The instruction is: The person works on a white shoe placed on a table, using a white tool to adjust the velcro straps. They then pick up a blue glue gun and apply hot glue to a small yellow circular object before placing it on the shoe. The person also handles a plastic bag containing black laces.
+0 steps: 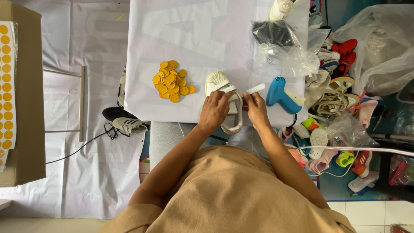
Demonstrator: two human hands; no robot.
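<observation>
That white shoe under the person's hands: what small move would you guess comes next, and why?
Probably bringing the white stick down onto the white shoe. The right hand pinches the stick just above the shoe, while the left hand steadies the shoe on the white table sheet. The blue glue gun lies unheld beside them, so the stick may go there instead.

The room is bright and evenly lit, a soft daylight-like wash from overhead with no hard beams. The white sheet-covered surface (194, 39) glows almost blown out, its pale markings barely readable. Shadows are short and faint, showing only as thin dark edges under the pile of round yellow discs (171, 81) and the blue plastic glue gun (280, 96). The crumpled clear plastic bags (286, 54) catch small glints. Focus is sharp throughout; straight lines bow slightly toward the frame's edges.
</observation>
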